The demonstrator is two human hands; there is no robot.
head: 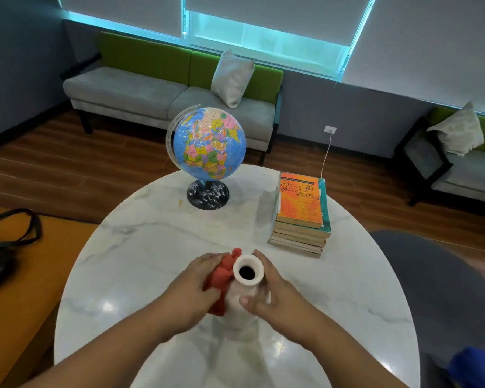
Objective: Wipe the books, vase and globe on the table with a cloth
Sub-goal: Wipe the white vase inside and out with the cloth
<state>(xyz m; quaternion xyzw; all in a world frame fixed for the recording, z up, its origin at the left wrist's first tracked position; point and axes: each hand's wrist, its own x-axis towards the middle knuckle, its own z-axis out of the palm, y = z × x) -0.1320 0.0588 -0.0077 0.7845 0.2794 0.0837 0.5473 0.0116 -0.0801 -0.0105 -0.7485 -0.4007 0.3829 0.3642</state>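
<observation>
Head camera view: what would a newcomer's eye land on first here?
Probably the bright globe, standing at the far side of the round marble table, with a stack of books topped by an orange cover to its right. Nearest the camera, the left hand presses a red cloth against the neck of a white vase, and the right hand grips its other side.

Cool window backlight, wide-angle edge distortion
</observation>
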